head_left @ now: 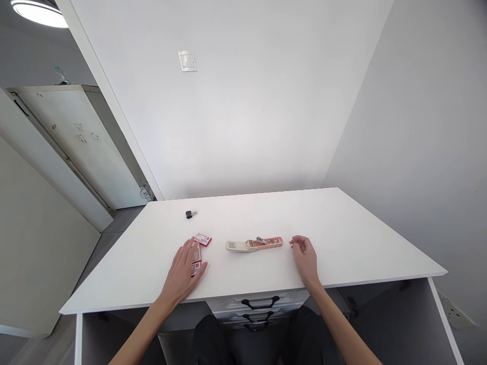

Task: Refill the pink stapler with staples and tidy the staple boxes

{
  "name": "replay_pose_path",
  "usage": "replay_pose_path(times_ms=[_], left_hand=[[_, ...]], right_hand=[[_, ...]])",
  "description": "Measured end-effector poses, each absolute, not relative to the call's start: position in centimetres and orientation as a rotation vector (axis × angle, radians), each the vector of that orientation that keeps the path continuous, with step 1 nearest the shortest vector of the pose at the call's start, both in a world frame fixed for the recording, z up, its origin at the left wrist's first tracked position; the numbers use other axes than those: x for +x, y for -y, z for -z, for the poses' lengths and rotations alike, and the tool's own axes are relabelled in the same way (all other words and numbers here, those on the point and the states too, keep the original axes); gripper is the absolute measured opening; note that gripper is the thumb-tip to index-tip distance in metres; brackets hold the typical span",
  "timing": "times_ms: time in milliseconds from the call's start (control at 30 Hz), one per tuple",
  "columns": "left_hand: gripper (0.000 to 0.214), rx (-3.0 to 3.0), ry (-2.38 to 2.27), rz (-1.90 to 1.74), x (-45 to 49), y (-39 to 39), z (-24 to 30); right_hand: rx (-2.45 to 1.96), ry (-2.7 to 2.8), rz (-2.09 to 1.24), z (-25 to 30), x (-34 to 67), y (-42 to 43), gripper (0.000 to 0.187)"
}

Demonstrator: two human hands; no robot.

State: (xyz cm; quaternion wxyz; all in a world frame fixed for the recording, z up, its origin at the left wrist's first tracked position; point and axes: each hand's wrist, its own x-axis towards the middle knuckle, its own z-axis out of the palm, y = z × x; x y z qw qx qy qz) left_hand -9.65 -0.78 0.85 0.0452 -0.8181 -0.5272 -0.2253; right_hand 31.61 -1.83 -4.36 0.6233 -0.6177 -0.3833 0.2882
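My left hand (185,271) lies flat on the white table (342,233), fingers stretched out over a small red and white box (196,259). A second small red and white box (203,240) sits just past its fingertips. In the middle lies a pink and cream stapler (254,244), swung open lengthwise with its metal channel showing. My right hand (304,256) rests on the table just right of the stapler's pink end, fingers loosely curled, thumb and forefinger close together; whether anything is in them I cannot make out.
A small black and silver key-like object (190,214) lies farther back on the left. A drawer unit with black handles (259,304) stands under the front edge. Walls close the back and right; a white cabinet (76,142) stands beyond the left side.
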Motion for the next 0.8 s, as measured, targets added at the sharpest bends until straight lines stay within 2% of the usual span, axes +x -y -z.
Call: replay_pose_path(times_ms=[100,400,533,633,700,733,800], left_hand=[[0.067,-2.446,1.644,0.763,-10.7,2.0,-1.2],[0.043,-2.356,1.786,0.867,-14.3,4.4,-1.0],[0.048,-2.252,2.102,1.185,-13.5,5.0,-3.4],[0.057,-2.02,2.575,1.667,-12.6,5.3,-5.6],[0.061,-2.005,2.633,1.96,-11.7,5.7,-6.5],[0.06,-2.06,2.616,1.983,-11.2,5.9,-6.7],[0.054,-2.227,2.545,1.794,-10.0,6.3,-6.6]], right_hand=[[-1.416,0.869,-0.634,4.5,31.5,2.1,0.024],[-1.392,0.866,-0.676,4.5,31.3,3.2,0.023],[-1.393,0.894,-0.691,4.2,31.2,3.5,0.021],[-1.397,0.956,-0.714,4.0,31.0,3.7,0.02],[-1.404,0.995,-0.722,3.8,30.9,3.8,0.019],[-1.405,1.014,-0.725,3.7,30.8,3.9,0.018],[-1.39,1.055,-0.739,3.5,30.7,4.0,0.016]])
